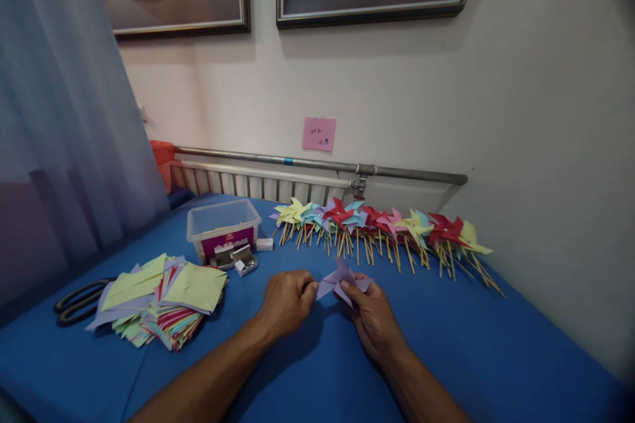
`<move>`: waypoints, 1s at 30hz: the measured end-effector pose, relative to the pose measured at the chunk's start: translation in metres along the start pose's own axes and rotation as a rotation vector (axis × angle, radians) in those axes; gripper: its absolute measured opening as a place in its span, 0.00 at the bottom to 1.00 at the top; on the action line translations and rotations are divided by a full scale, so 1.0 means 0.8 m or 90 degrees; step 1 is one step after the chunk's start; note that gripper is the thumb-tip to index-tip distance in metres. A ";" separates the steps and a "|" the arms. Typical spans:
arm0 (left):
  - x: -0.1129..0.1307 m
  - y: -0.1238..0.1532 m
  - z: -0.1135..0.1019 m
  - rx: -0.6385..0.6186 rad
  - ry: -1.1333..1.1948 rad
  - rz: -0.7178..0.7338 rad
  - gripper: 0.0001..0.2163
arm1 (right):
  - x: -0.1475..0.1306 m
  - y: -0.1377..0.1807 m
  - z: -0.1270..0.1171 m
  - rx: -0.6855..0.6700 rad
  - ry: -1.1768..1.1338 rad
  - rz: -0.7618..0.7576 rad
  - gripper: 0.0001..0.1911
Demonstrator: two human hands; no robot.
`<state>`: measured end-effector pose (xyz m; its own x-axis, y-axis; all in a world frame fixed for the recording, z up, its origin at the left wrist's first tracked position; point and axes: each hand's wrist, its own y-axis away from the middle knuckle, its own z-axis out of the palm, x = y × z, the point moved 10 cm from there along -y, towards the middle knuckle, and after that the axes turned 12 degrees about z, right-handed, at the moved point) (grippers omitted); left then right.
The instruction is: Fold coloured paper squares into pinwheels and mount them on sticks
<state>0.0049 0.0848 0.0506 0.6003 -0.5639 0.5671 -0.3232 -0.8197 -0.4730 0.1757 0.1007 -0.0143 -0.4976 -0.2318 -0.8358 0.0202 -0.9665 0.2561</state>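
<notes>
A purple paper pinwheel [341, 283] is held above the blue surface, its blades folded and with no stick visible on it. My right hand [374, 317] is closed on it, thumb on the front and fingers partly hidden behind. My left hand [289, 301] is closed in a pinch at the tip of its left blade. Beyond my hands, a row of finished-looking pinwheels [342, 213] in red, yellow, blue, pink and purple lies with wooden sticks toward me. Two small opened boxes [245, 262] stand left of my hands, one with small shiny pieces inside.
A clear plastic tub [223, 218] with a purple label stands behind the boxes, near a small white box [264, 245]. At left lie a pile of coloured paper [163, 301] and black-handled scissors [82, 301]. A radiator [258, 185] and pipe run along the wall; a curtain [74, 92] hangs left.
</notes>
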 end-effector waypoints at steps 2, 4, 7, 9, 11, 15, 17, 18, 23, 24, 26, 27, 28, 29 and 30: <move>0.002 0.000 0.001 -0.002 -0.015 0.012 0.12 | 0.000 0.000 0.000 -0.001 0.001 -0.001 0.24; 0.004 0.000 0.002 -0.003 -0.024 0.027 0.12 | 0.000 -0.001 -0.001 0.001 0.000 -0.005 0.23; 0.005 0.000 0.005 -0.008 -0.027 0.039 0.12 | -0.001 -0.001 -0.004 0.011 0.001 -0.011 0.23; 0.006 0.001 0.006 -0.012 -0.031 0.039 0.12 | -0.002 0.000 -0.005 0.021 0.001 -0.014 0.23; 0.007 0.001 0.006 -0.011 -0.035 0.037 0.11 | -0.002 -0.001 -0.008 0.034 -0.002 -0.017 0.24; 0.008 0.002 0.007 -0.007 -0.025 0.021 0.11 | -0.004 -0.001 -0.009 0.046 -0.008 -0.030 0.26; 0.007 0.003 0.008 -0.007 -0.011 0.012 0.11 | -0.004 -0.001 -0.010 0.050 -0.005 -0.038 0.25; 0.007 0.003 0.009 -0.006 -0.004 0.008 0.11 | -0.004 -0.001 -0.010 0.050 -0.002 -0.039 0.25; 0.004 0.003 0.011 -0.002 0.019 -0.009 0.11 | -0.006 0.000 -0.003 0.024 -0.001 -0.033 0.23; 0.004 0.003 0.012 -0.001 0.025 -0.012 0.11 | -0.006 0.000 -0.002 0.019 -0.002 -0.030 0.23; 0.003 0.004 0.013 -0.002 0.037 -0.017 0.11 | -0.006 0.001 0.000 0.012 -0.002 -0.023 0.21; 0.002 0.004 0.013 -0.004 0.041 -0.019 0.11 | -0.006 0.002 0.001 0.010 -0.002 -0.021 0.21; 0.002 0.004 0.014 -0.006 0.044 -0.021 0.11 | -0.007 0.002 0.001 0.010 -0.002 -0.020 0.20; 0.002 0.004 0.014 -0.009 0.046 -0.020 0.11 | -0.008 0.003 0.001 0.012 -0.001 -0.021 0.20; 0.003 0.004 0.015 -0.013 0.048 -0.015 0.11 | -0.009 0.003 0.000 0.014 0.001 -0.024 0.19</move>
<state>0.0142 0.0820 0.0425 0.5517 -0.5494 0.6275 -0.3246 -0.8345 -0.4453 0.1796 0.1000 -0.0077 -0.4969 -0.1956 -0.8455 -0.0180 -0.9717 0.2354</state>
